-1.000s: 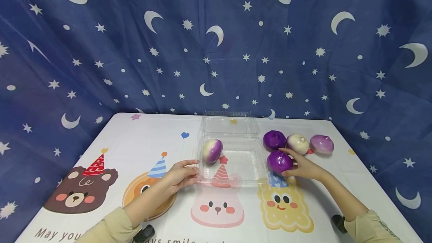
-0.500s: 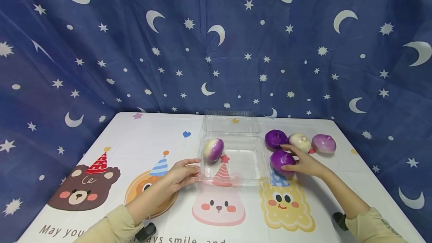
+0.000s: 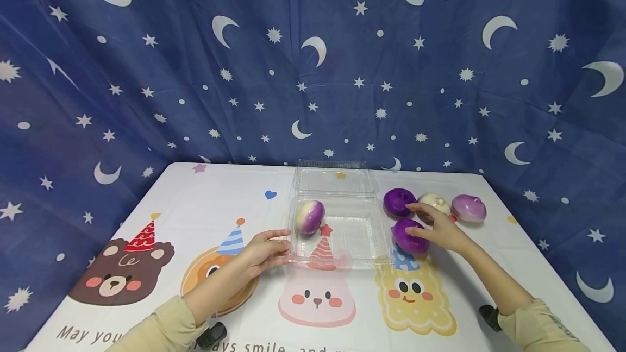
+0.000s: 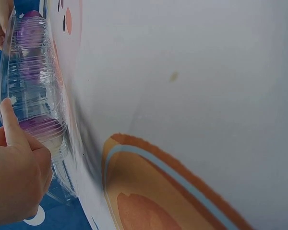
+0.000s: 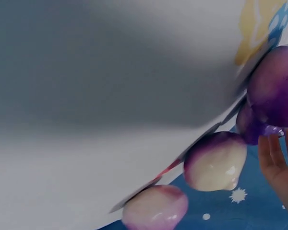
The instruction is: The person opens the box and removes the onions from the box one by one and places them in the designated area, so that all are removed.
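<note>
My left hand (image 3: 266, 251) touches the left rim of a clear plastic clamshell box (image 3: 359, 240) with its fingertips. Its lid lies folded back. Inside, at the left, sits a white-and-purple onion (image 3: 310, 217). My right hand (image 3: 442, 227) hovers over a purple onion (image 3: 409, 237) on the table just right of the box, thumb over its top. In the right wrist view the fingers (image 5: 277, 153) extend loosely, not curled round the near onion (image 5: 276, 91). Behind stand a dark purple onion (image 3: 397, 201), a white onion (image 3: 432, 203) and a pale purple onion (image 3: 468, 208).
The table (image 3: 235, 186) wears a white cloth printed with cartoon faces. A blue curtain (image 3: 313, 96) with moons and stars hangs right behind the table's far edge. Black wrist devices sit at both cuffs.
The purple onion by the box has shifted slightly right and tilted. My right hand's fingers have loosened and lifted from it. My left hand stays at the box rim.
</note>
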Available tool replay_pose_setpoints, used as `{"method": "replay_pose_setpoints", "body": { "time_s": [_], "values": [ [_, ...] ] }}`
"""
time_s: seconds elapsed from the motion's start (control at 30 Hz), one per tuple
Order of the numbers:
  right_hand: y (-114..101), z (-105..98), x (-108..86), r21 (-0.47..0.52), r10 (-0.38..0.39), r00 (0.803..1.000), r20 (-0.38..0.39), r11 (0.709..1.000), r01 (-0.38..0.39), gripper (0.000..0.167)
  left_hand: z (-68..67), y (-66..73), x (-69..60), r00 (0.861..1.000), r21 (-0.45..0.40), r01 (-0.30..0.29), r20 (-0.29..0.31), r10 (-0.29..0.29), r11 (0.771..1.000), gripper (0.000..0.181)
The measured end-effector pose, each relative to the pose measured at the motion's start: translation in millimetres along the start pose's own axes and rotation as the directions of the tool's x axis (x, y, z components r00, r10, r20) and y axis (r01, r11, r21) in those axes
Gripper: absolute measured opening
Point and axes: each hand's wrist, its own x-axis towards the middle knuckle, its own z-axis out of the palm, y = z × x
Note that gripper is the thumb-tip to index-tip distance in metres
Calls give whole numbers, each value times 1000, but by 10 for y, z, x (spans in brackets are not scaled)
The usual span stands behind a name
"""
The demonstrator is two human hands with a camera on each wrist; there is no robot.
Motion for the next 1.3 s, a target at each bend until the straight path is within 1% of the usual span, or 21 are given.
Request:
{"method": "replay_pose_setpoints", "body": {
  "time_s": [0.07,0.2,0.33,0.6,0.8,1.0,1.17,1.23,1.3],
  "values": [
    [-41,17,24,-5,-3,999,-44,1000,3,51,0,2,-1,1000,1,0,-3,0,1000,46],
    [-144,48,63,-16,26,994,-103,999,-27,47,4,8,-3,1000,1,4,-10,-4,1000,46],
    [-229,95,100,-8,34,992,-120,999,-35,46,5,5,-4,1000,1,6,-16,-6,1000,46],
    [-461,196,201,-41,-30,990,-138,999,25,42,3,-4,2,999,11,7,-31,-7,1000,45],
    [-661,257,293,-98,-68,993,-100,993,59,46,3,0,6,1000,4,4,-29,-4,1000,45],
    [-823,335,379,-87,-44,998,-44,995,40,52,-3,3,-5,999,3,2,-33,-2,1000,45],
    [-960,386,449,-116,-17,1000,6,993,18,55,2,6,-4,1000,5,7,-27,-6,1000,45],
    [-1005,410,489,-97,-12,999,30,995,15,55,8,5,2,1000,-1,9,-26,-9,1000,45],
    [-1046,440,526,-40,0,998,59,999,2,55,16,3,5,1000,-11,10,-28,-10,1000,45]
  ]
}}
